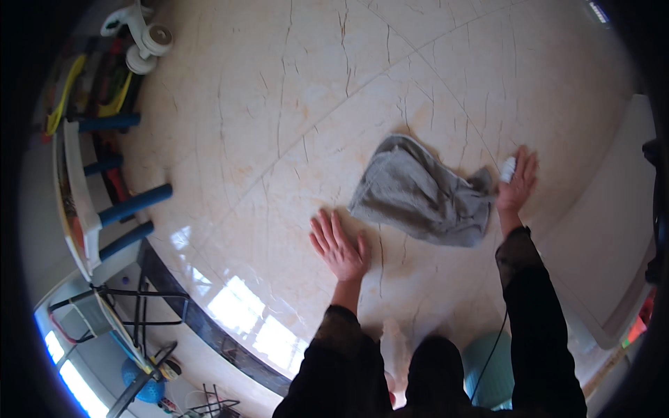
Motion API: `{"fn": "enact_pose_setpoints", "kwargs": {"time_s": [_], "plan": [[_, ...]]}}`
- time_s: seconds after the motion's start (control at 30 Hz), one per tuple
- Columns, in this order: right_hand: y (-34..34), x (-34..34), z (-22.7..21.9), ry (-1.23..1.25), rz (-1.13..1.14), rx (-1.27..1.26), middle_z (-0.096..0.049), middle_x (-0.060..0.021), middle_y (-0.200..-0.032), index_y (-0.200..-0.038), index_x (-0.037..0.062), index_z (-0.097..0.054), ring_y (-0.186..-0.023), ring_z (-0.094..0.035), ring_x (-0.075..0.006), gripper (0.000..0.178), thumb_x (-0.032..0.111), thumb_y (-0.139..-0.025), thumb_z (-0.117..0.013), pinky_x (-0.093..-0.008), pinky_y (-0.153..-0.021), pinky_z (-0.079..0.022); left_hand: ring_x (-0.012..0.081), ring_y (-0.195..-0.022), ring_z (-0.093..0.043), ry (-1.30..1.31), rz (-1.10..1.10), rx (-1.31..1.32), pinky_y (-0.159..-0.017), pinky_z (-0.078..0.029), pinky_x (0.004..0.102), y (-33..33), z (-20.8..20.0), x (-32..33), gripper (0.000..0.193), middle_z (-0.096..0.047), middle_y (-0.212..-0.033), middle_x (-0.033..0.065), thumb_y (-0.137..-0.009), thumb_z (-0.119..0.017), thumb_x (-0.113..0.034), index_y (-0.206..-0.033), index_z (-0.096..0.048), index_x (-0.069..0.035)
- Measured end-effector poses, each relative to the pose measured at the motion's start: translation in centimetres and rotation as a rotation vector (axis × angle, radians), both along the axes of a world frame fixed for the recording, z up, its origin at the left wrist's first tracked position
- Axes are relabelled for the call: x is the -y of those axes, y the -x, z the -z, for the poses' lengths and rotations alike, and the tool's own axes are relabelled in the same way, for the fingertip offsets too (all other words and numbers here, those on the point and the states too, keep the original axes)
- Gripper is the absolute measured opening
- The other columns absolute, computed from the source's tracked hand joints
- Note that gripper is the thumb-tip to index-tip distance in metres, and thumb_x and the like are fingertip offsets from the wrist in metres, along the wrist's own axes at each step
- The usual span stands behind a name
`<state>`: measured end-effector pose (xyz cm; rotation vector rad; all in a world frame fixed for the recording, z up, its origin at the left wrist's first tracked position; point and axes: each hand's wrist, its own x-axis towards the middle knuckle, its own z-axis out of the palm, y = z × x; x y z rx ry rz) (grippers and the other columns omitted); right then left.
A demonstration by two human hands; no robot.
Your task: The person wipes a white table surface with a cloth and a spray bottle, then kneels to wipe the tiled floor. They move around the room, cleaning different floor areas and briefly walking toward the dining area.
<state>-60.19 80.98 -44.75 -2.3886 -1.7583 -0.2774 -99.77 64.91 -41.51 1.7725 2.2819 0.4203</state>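
Note:
A crumpled grey cloth (425, 195) lies on the glossy beige floor tiles (279, 160) between my two hands. My left hand (338, 247) rests palm down on the floor, fingers spread, just left of the cloth's near left corner and apart from it. My right hand (517, 182) is at the cloth's right end with its fingers stretched out over the floor. Something white (508, 169), like a wrapping, is at its thumb. Whether this hand touches the cloth's edge I cannot tell.
Low furniture with blue legs (136, 203) and a white wheeled piece (148, 45) stand at the left. A black-framed chair (143, 317) and blue ball (143, 380) are lower left. A pale panel (606, 230) borders the right. Near my knees are a teal stool (488, 362) and a cable (492, 352).

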Motion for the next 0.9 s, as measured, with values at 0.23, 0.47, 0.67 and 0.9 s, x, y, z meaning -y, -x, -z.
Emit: {"fn": "enact_pose_setpoints", "kwargs": {"time_s": [0.23,0.47,0.67,0.9], "plan": [[-0.2,1.3,0.4,0.039,0.055,-0.121,-0.027,-0.0152,-0.17,-0.162,0.0275,-0.037,-0.156,-0.026,-0.0371,0.054,0.041,-0.109,-0.042,-0.0584,-0.123,-0.023,0.0441,-0.156,-0.021,0.125,0.539,0.401,-0.121,-0.015,0.0692,-12.9,-4.2,-4.3,0.082,-0.027,-0.167,0.0208,-0.078,-0.084,-0.026,-0.152,-0.051,-0.026],[0.0,1.2,-0.3,-0.053,0.019,-0.12,-0.028,-0.0161,-0.17,-0.161,0.0266,-0.038,-0.156,-0.026,-0.0375,0.057,0.04,-0.106,-0.045,-0.0593,-0.122,-0.023,0.0365,-0.159,-0.019,0.216,1.057,0.029,-0.122,-0.02,0.0668,-12.4,-1.8,-10.4,0.073,-0.019,-0.174,0.0094,-0.091,-0.066,-0.059,-0.157,-0.044,-0.035],[-0.2,1.4,-0.1,0.003,-0.005,-0.116,-0.027,-0.0156,-0.17,-0.161,0.0248,-0.037,-0.156,-0.027,-0.0366,0.059,0.037,-0.105,-0.047,-0.058,-0.122,-0.023,0.0366,-0.154,-0.029,0.096,0.657,-0.139,-0.121,-0.02,0.0672,4.2,-0.8,-17.7,0.088,-0.024,-0.171,0.0118,-0.082,-0.08,-0.048,-0.159,-0.041,-0.033],[-0.1,1.0,-0.6,0.014,0.001,-0.112,-0.03,-0.0181,-0.168,-0.162,0.0219,-0.037,-0.155,-0.028,-0.0377,0.058,0.035,-0.106,-0.043,-0.0556,-0.122,-0.023,0.0349,-0.151,-0.035,0.171,-0.399,-0.361,-0.12,-0.026,0.0615,26.5,1.3,-13.7,0.072,-0.032,-0.167,0.0146,-0.099,-0.055,-0.062,-0.161,-0.04,-0.03]]}}
